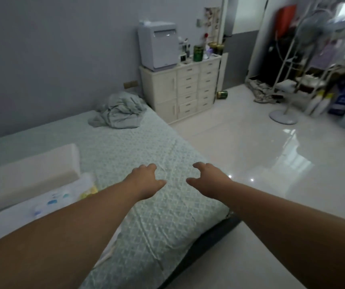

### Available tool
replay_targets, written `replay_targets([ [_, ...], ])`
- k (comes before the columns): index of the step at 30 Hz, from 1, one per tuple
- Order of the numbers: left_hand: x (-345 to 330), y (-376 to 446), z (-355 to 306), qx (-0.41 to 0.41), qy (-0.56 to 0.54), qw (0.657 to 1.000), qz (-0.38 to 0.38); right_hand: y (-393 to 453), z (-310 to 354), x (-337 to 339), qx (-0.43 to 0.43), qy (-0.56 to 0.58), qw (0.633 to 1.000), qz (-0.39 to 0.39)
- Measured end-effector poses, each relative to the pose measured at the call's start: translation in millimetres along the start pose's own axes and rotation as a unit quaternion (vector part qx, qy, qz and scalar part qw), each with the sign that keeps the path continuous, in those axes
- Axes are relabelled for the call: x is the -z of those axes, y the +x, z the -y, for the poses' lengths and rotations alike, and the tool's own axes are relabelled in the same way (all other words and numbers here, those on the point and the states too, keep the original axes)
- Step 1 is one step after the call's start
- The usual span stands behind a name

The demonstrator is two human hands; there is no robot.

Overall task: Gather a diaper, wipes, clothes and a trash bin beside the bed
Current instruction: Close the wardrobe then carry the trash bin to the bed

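Both arms reach out over the low bed (157, 155), which has a pale green patterned sheet. My left hand (144, 181) and my right hand (208, 181) hover side by side above the sheet near its right edge, fingers curled loosely apart and holding nothing. At the lower left, partly behind my left forearm, lies a white pad or pack with blue print (50, 202) and something yellow (89, 191) beside it. I cannot tell what these are. No trash bin shows.
A white bolster pillow (31, 176) lies at the left. A crumpled grey-green blanket (119, 111) sits at the bed's far end. Beyond stand a cream drawer cabinet (188, 90) with a white appliance (159, 46), a pedestal fan (284, 116) and cluttered shelves (334, 86) across the glossy floor (261, 155).
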State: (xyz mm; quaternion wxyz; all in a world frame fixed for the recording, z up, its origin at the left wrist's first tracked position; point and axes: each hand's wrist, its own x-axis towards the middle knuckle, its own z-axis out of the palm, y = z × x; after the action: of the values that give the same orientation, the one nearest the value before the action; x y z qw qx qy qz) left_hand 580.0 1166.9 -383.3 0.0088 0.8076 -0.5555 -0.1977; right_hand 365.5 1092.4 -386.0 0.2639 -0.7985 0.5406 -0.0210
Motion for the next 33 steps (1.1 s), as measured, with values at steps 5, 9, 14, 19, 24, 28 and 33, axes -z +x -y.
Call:
replay_targets([
  [5, 4, 21, -126, -0.088, 0.042, 0.995, -0.003, -19, -96, 76, -0.053, 0.011, 0.997, -0.060],
  [9, 10, 30, -219, -0.152, 0.057, 0.987, -0.013, -46, -158, 128, -0.097, 0.024, 0.989, -0.112],
  [14, 6, 28, -327, -0.244, 0.068, 0.967, -0.017, -94, -230, 170, -0.174, 0.032, 0.970, -0.165],
  [19, -8, 14, -411, -0.331, 0.076, 0.941, -0.005, -144, -283, 192, -0.257, 0.048, 0.944, -0.203],
  [24, -21, 2, -479, -0.418, 0.085, 0.904, 0.005, -189, -318, 212, -0.329, 0.046, 0.911, -0.245],
  [28, -22, -8, -526, -0.492, 0.097, 0.865, 0.002, -222, -333, 227, -0.392, 0.054, 0.874, -0.282],
  [33, -6, -16, -577, -0.569, 0.099, 0.816, -0.002, -253, -337, 249, -0.452, 0.057, 0.828, -0.327],
])
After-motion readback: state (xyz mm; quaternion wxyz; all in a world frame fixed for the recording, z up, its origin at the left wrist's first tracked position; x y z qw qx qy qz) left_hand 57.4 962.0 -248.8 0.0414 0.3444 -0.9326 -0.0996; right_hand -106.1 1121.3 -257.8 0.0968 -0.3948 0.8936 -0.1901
